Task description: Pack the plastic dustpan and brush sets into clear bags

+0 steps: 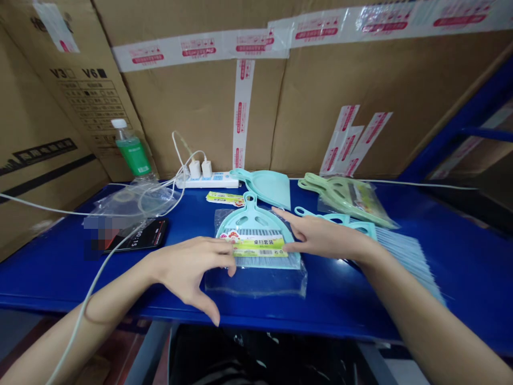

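Observation:
A light-blue dustpan and brush set (256, 222) lies in a clear plastic bag (256, 283) at the middle of the blue table, a yellow-green label (260, 246) across it. At its left edge is my left hand (192, 267), thumb spread away from the bent fingers. My right hand (312, 232) reaches over its right side, index finger stretched forward, thumb by the label's right end. Neither hand visibly grips anything. Behind the set lies a loose blue dustpan (270, 184). A loose blue brush (401, 248) is partly hidden by my right arm.
At the back right lies a green dustpan set (348, 198) in plastic. A white power strip (220, 181) with chargers, a loose label card (224, 199), a bottle (134, 152), crumpled plastic and a phone (146, 235) lie leftward. A white cable crosses my left arm. Cardboard boxes (192, 107) wall the back.

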The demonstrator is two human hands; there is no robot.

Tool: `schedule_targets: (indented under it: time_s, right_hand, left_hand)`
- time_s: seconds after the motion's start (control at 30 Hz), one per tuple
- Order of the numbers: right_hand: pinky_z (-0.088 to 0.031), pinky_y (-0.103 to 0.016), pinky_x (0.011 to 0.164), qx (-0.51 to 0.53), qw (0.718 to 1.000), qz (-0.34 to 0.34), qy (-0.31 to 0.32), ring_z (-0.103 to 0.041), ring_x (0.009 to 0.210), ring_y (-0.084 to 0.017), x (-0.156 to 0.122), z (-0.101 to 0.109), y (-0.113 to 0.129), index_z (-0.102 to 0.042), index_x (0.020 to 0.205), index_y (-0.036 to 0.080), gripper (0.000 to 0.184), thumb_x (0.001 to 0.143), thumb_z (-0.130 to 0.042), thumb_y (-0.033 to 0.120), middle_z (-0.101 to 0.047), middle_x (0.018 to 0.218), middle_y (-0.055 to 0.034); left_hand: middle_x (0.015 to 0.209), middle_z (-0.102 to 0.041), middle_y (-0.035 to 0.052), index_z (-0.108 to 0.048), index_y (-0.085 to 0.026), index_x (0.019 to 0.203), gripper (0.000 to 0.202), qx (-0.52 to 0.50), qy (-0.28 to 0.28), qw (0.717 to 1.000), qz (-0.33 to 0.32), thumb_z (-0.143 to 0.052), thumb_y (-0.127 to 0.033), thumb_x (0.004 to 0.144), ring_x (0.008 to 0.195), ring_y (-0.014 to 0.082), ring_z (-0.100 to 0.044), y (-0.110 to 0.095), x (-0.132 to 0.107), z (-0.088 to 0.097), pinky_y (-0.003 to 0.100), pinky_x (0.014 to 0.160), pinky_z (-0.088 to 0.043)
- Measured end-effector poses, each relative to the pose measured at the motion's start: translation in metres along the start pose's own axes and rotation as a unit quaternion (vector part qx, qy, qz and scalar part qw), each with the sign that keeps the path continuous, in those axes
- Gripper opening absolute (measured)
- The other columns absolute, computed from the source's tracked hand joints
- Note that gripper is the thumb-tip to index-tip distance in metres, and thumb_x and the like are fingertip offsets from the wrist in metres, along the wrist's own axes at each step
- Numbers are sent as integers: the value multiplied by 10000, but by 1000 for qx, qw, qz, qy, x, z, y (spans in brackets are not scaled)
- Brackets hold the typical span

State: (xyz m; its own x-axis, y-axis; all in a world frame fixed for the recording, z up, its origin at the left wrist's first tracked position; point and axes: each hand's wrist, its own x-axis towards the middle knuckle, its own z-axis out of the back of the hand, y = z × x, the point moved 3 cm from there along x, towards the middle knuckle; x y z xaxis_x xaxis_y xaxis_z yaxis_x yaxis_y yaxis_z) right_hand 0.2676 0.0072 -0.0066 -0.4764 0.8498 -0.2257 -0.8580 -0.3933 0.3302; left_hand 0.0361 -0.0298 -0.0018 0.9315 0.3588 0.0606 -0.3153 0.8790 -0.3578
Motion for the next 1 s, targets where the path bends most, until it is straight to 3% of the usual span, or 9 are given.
schedule_targets:
  time_s: [0.17,0.27,0.47,0.7,1.0]
  right_hand:
    - [-404,-309,622,-15,998,61,10,-534,702,-233,-2,-3,3,-91,1506,155,1000,740,-661,448,-567,727,-27]
    - [-402,-300,613,-38,996,82,4,-523,694,-229,-2,-5,5,-97,1504,139,1028,724,-685,459,-543,683,-12]
    - [-416,-315,673,-47,997,57,23,-542,743,-242,-2,-6,10,-103,1500,102,1035,712,-720,364,-589,748,-51]
    - [-396,-287,605,-45,997,66,16,-505,631,-199,-3,-6,11,2,1501,133,1094,705,-719,343,-538,666,-2]
    - [-353,-261,576,-36,996,74,25,-454,605,-169,-3,-5,12,-47,1503,135,1061,708,-726,311,-479,651,32]
  left_hand:
    - [861,-594,22,-558,-205,916,233,9,20,1000,15,-663,-238,711,792,194,-571,-4,0,0,300,744,-443]
    - [791,-584,11,-564,-202,838,130,8,25,1000,15,-541,-122,739,742,168,-560,-4,1,0,279,706,-441]
    - [818,-583,24,-568,-183,792,141,9,-14,999,30,-460,-179,883,772,142,-548,1,4,5,244,705,-415]
    - [686,-509,-9,-471,-176,719,253,26,-65,992,103,-352,-215,939,582,113,-459,9,6,7,242,566,-347]
    - [699,-574,-15,-541,-172,775,193,-20,-46,991,123,-447,-250,925,596,102,-510,14,3,9,211,581,-356]
